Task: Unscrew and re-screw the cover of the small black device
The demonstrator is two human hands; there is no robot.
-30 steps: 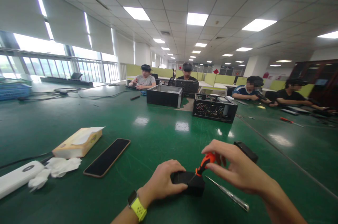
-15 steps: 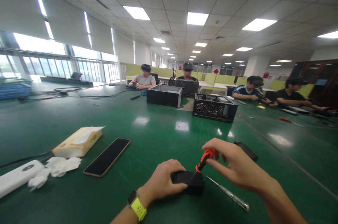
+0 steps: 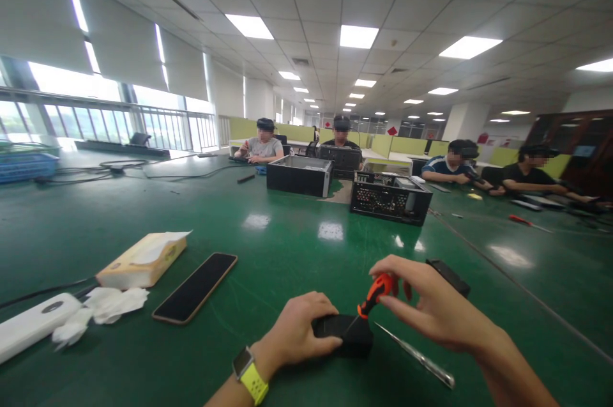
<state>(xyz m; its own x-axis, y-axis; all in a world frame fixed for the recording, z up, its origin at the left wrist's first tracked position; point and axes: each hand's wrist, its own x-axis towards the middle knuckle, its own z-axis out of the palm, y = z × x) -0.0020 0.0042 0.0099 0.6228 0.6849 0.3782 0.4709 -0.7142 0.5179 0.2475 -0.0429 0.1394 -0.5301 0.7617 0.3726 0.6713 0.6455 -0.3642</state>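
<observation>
Low in the centre of the frame, I've got the left hand (image 3: 297,327) wrapped over the near-left end of a small black box (image 3: 347,335), fingers curled down onto its top and pinning it flat to the green table (image 3: 287,241). The right hand (image 3: 431,305) is pinching the orange-handled screwdriver (image 3: 376,292) between thumb and fingertips. The handle leans up to the right, and the tip is down on the box's upper face.

Just right of the box a thin metal rod (image 3: 416,357) lies flat, running down toward the lower right, close to the right wrist. Behind the right hand a dark flat piece (image 3: 453,276) sits partly hidden.

Over on the left it's busier. There's a phone (image 3: 195,287) face up, a tissue box (image 3: 143,260) beyond it, crumpled tissue (image 3: 103,305) and a white power bank (image 3: 33,327) at the left edge. I see open green surface between phone and left hand, and a wide bare stretch ahead up to two open computer cases (image 3: 389,197) at mid-frame. Other people sit at the far edge.
</observation>
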